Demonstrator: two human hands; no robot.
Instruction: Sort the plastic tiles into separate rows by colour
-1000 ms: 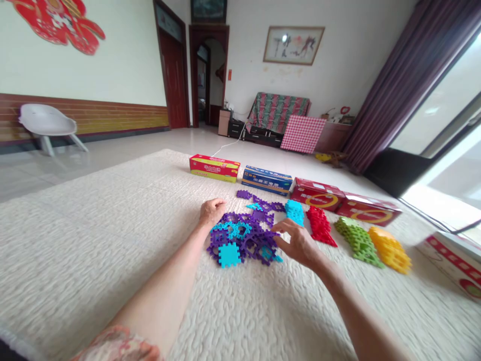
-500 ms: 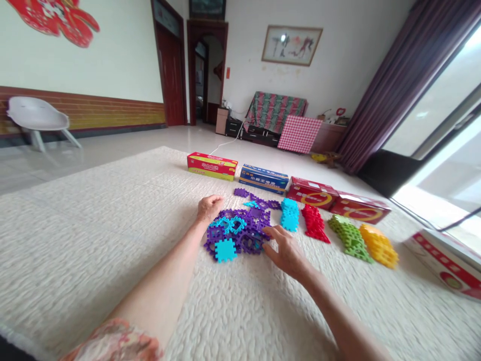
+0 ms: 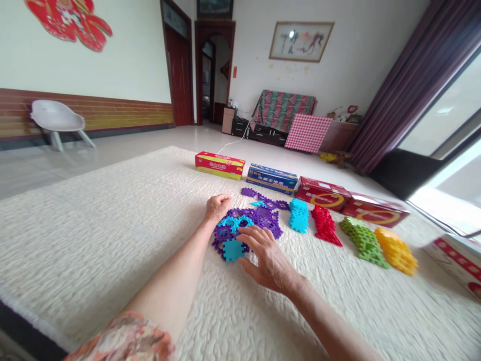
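A heap of purple interlocking toy tiles (image 3: 267, 218), with several cyan ones among them, lies on the cream quilted mat (image 3: 143, 220). My right hand (image 3: 266, 258) reaches over the near side of the heap, thumb and fingers apart, around the right edge of a cyan square tile (image 3: 233, 249). Whether the fingertips touch that tile I cannot tell. At the far left edge of the heap is my left hand (image 3: 218, 206), its fingers curled together; what they hold, if anything, is hidden. Beyond it lies a loose purple tile (image 3: 248, 192).
To the right run piles of cyan tiles (image 3: 299, 215), red tiles (image 3: 326, 225), green tiles (image 3: 364, 241) and yellow tiles (image 3: 396, 251). Behind stand a red-yellow box (image 3: 219, 166), a blue box (image 3: 271, 179) and two dark red boxes (image 3: 322, 193). A white-red box (image 3: 460, 263) sits far right.
My right hand has moved left from the heap's right edge to the cyan square tile. My left hand stays closed by the heap's far left edge. The whole view has shifted slightly.
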